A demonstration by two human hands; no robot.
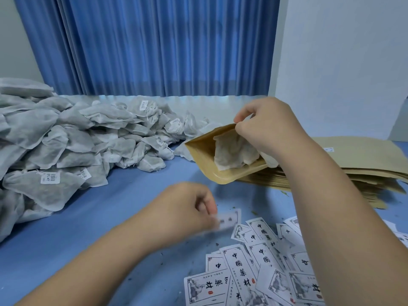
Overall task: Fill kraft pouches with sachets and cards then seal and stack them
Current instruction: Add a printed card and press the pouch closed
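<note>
My right hand (pixel 267 129) pinches the upper lip of an open kraft pouch (pixel 205 157), held tilted above the table with its mouth toward me. Pale sachets (pixel 234 151) fill the pouch's mouth. Lower down, my left hand (pixel 187 208) pinches a small white printed card (pixel 229 219), blurred, just above the spread of cards (pixel 260 266) on the blue table (pixel 123 195). A big heap of grey-white sachets (pixel 66 140) lies at the left.
A flat stack of empty kraft pouches (pixel 353 164) lies at the right, under my right forearm. Blue curtains hang behind the table, and a white wall stands at the right. Small green crumbs dot the table near the cards.
</note>
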